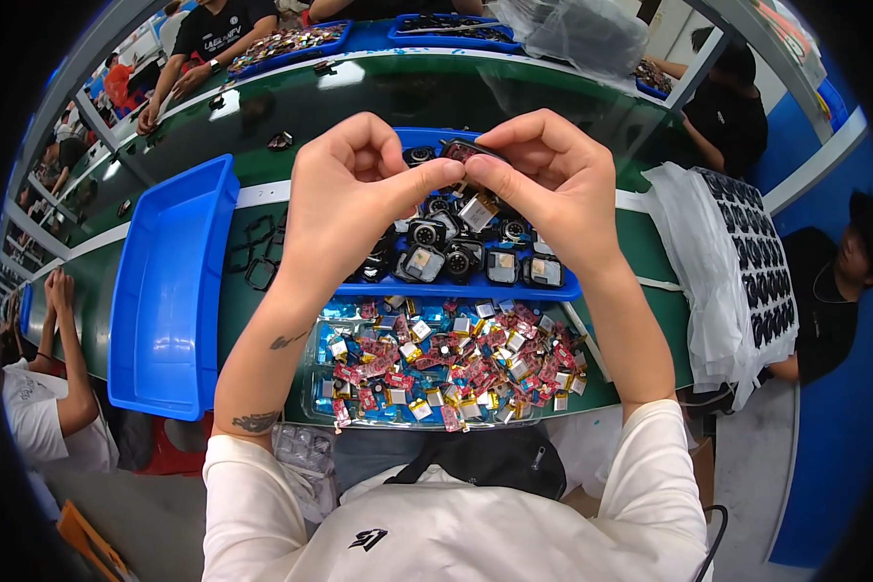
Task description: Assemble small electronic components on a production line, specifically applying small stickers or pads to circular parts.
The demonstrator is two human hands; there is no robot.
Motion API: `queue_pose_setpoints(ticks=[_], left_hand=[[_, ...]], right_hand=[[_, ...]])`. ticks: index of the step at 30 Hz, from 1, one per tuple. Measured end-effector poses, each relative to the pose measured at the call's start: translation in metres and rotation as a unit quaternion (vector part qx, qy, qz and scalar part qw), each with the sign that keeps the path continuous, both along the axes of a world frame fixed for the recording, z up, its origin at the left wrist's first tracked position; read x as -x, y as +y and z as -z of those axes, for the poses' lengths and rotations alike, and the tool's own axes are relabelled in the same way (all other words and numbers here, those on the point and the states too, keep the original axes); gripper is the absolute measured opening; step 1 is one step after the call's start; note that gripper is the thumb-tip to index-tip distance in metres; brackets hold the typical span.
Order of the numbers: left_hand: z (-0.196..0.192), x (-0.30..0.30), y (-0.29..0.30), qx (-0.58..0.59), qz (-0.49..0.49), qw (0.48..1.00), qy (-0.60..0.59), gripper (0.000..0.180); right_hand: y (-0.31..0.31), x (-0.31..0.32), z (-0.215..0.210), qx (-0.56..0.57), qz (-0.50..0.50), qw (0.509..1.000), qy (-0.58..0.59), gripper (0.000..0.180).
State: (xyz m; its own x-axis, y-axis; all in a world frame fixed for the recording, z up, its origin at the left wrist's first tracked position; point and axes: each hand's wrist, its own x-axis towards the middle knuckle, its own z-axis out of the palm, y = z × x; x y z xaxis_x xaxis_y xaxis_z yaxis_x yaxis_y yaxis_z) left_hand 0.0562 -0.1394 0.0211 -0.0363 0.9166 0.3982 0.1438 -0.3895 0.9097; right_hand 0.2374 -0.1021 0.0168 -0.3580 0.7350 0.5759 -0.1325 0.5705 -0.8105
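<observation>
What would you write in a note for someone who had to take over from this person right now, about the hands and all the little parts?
Left hand: raised over the bench, thumb and fingers pinching a small dark part.
Right hand: pinching the same part from the other side.
Behind the hands: a small blue tray holding round black housings, some with silver pieces in them.
Nearer the body: a clear tray piled with small red and gold components.
On the left: a large blue bin, with black ring-shaped pieces beside it.
Done: several housings sit in the small blue tray.
Left: the held part is not yet set down; many loose components remain.
</observation>
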Motion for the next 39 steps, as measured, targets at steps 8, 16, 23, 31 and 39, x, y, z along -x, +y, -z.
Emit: queue_pose_setpoints(ticks=[8,16,23,31,39], left_hand=[[-0.01,-0.018,-0.058,-0.441,-0.067,0.872,0.203,0.035],[-0.043,-0.019,-0.086,-0.524,-0.042,0.809,0.265,0.026],[-0.039,-0.005,-0.097,-0.433,0.027,0.866,0.248,0.03],[-0.042,-0.008,-0.099,-0.357,0.164,0.886,0.246,0.034],[-0.066,0.001,-0.106,-0.343,0.201,0.851,0.343,0.035]], right_hand=[[0.045,-0.034,0.005,0.047,0.091,0.993,-0.063,0.018],[0.222,-0.227,0.124,0.178,0.411,0.881,-0.152,0.023],[0.226,-0.198,0.16,0.096,0.566,0.799,-0.18,0.026],[0.229,-0.205,0.156,0.122,0.67,0.68,-0.27,0.021],[0.212,-0.197,0.155,-0.01,0.661,0.714,-0.23,0.025]])
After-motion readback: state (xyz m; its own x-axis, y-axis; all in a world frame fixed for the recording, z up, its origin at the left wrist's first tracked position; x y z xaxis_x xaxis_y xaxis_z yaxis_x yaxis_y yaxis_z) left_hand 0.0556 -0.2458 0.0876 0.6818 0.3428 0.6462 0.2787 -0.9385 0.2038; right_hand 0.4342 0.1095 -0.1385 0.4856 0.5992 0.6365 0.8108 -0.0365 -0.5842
